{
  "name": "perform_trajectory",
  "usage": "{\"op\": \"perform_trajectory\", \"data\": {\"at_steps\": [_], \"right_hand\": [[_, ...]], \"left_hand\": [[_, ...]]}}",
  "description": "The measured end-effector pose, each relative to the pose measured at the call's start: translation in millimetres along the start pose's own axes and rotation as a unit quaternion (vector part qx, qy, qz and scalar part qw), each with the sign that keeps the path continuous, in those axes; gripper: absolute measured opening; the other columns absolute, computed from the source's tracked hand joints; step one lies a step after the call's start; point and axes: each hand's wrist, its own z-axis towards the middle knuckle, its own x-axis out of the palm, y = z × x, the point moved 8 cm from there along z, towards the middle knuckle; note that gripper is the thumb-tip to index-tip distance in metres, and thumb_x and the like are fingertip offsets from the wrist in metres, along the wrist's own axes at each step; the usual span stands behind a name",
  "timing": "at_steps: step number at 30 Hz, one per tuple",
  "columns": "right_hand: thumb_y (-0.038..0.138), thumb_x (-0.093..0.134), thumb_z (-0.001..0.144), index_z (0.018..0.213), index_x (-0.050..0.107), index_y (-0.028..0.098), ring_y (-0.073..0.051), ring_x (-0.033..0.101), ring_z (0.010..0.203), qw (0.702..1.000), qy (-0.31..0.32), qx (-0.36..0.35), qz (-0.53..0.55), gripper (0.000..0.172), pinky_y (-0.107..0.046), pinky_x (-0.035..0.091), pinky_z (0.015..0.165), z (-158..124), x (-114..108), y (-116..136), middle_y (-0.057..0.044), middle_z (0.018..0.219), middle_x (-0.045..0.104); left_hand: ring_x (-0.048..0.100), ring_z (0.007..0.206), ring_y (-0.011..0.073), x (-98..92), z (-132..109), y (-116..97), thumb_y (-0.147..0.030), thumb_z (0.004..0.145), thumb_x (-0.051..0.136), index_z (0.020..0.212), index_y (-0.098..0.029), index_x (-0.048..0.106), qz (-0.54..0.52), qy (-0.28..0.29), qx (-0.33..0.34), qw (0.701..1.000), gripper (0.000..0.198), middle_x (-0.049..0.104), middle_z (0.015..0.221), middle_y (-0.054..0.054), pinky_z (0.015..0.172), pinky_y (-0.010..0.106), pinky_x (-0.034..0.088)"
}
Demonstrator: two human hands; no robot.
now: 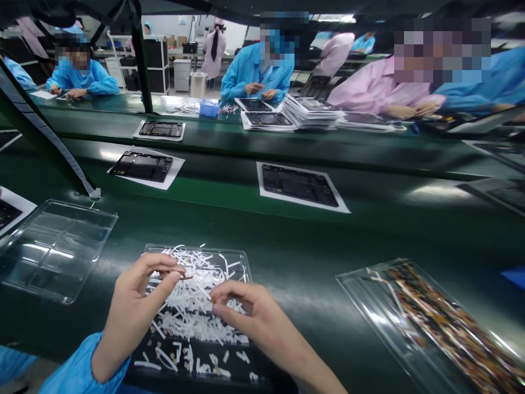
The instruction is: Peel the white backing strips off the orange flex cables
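Observation:
My left hand (141, 293) is closed in a pinch on a thin brown strip (187, 277), whose end sticks out past the fingertips toward the right. Lower and to the right, my right hand (254, 309) pinches a small orange-brown piece (213, 300), mostly hidden by the fingers. Both hands are above a clear plastic tray (241, 257) heaped with white paper-like strips (192, 306) and small tan bits. More white strips (205, 366) lie scattered on a dark surface at the tray's near side.
A clear tray (435, 317) of brown and orange strips lies at right, an empty clear tray (61, 246) at left. Beyond, black device housings (297, 186) rest on white sheets along the green bench (307, 241). A dark post (45, 126) slants at left. Co-workers sit opposite.

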Motion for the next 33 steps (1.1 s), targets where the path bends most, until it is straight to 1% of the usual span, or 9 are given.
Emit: {"op": "perform_trajectory", "data": {"at_steps": [3, 5, 9, 12, 20, 24, 26, 30, 33], "right_hand": [[0.037, 0.069, 0.092, 0.085, 0.075, 0.022, -0.021, 0.065, 0.082, 1.0, 0.001, -0.003, -0.005, 0.017, -0.035, 0.049, 0.077, 1, 0, -1, -0.003, 0.085, 0.073], [0.036, 0.067, 0.094, 0.086, 0.074, 0.022, -0.02, 0.063, 0.08, 1.0, -0.012, -0.013, -0.014, 0.018, -0.034, 0.048, 0.077, 2, -2, 0, -0.003, 0.084, 0.072], [0.036, 0.065, 0.096, 0.088, 0.075, 0.023, -0.021, 0.063, 0.083, 0.999, -0.027, -0.037, -0.03, 0.019, -0.034, 0.049, 0.078, 0, 0, 6, -0.003, 0.086, 0.071], [0.036, 0.06, 0.099, 0.09, 0.077, 0.024, -0.021, 0.064, 0.086, 0.996, -0.029, -0.056, -0.061, 0.022, -0.035, 0.05, 0.079, -3, 4, 11, -0.003, 0.088, 0.071], [0.031, 0.055, 0.103, 0.094, 0.073, 0.024, -0.02, 0.063, 0.085, 0.991, -0.035, -0.075, -0.104, 0.022, -0.034, 0.048, 0.075, -5, 9, 13, -0.003, 0.09, 0.069], [0.025, 0.055, 0.102, 0.09, 0.07, 0.023, -0.019, 0.062, 0.082, 0.988, -0.027, -0.091, -0.121, 0.019, -0.032, 0.048, 0.073, -8, 10, 16, -0.002, 0.087, 0.067], [0.024, 0.056, 0.101, 0.092, 0.07, 0.024, -0.018, 0.063, 0.081, 0.986, -0.033, -0.095, -0.137, 0.017, -0.031, 0.048, 0.071, -14, 2, 21, -0.001, 0.087, 0.067], [0.024, 0.057, 0.101, 0.095, 0.073, 0.027, -0.017, 0.064, 0.076, 0.975, -0.056, -0.108, -0.188, 0.018, -0.028, 0.049, 0.065, -31, -25, 38, 0.0, 0.084, 0.066], [0.024, 0.059, 0.1, 0.104, 0.075, 0.03, -0.016, 0.067, 0.076, 0.962, -0.052, -0.133, -0.234, 0.018, -0.025, 0.054, 0.064, -38, -35, 51, 0.0, 0.086, 0.07]], "left_hand": [[0.072, 0.102, 0.0221, -2.1, -3, -4, -0.025, 0.098, 0.062, 0.108, -0.026, 0.069, 0.104, -0.034, 0.027, 0.994, 0.013, 0.076, 0.103, 0.004, 0.085, 0.036, 0.062], [0.069, 0.104, 0.0226, 5.8, -10, -11, -0.024, 0.098, 0.063, 0.11, -0.026, 0.068, 0.157, -0.038, 0.068, 0.984, 0.013, 0.074, 0.106, 0.004, 0.091, 0.039, 0.06], [0.07, 0.1, 0.0214, 43.3, -26, -23, -0.02, 0.098, 0.064, 0.114, -0.025, 0.066, 0.139, 0.064, 0.152, 0.976, 0.016, 0.075, 0.105, 0.004, 0.087, 0.035, 0.06], [0.071, 0.097, 0.0203, 53.0, -30, -23, -0.016, 0.1, 0.059, 0.115, -0.024, 0.064, 0.123, 0.08, 0.156, 0.977, 0.017, 0.076, 0.103, 0.004, 0.084, 0.032, 0.06], [0.067, 0.095, 0.0198, 55.0, -34, -20, -0.012, 0.101, 0.055, 0.121, -0.023, 0.06, 0.156, 0.076, 0.164, 0.971, 0.023, 0.072, 0.103, 0.005, 0.081, 0.032, 0.057], [0.063, 0.091, 0.0194, 55.7, -31, -23, -0.008, 0.1, 0.052, 0.115, -0.023, 0.058, 0.152, 0.081, 0.182, 0.968, 0.022, 0.068, 0.098, 0.003, 0.08, 0.032, 0.053], [0.062, 0.091, 0.0194, 49.0, -25, -18, -0.008, 0.099, 0.053, 0.111, -0.023, 0.058, 0.155, 0.074, 0.167, 0.971, 0.021, 0.067, 0.097, 0.003, 0.08, 0.033, 0.052], [0.061, 0.091, 0.0211, 29.8, -14, 6, -0.009, 0.097, 0.053, 0.114, -0.023, 0.058, 0.194, 0.061, 0.125, 0.971, 0.022, 0.065, 0.096, 0.003, 0.08, 0.035, 0.05], [0.062, 0.099, 0.0231, 22.9, -11, 16, -0.011, 0.098, 0.052, 0.117, -0.023, 0.058, 0.2, 0.072, 0.104, 0.972, 0.023, 0.066, 0.104, 0.005, 0.085, 0.038, 0.05]]}}
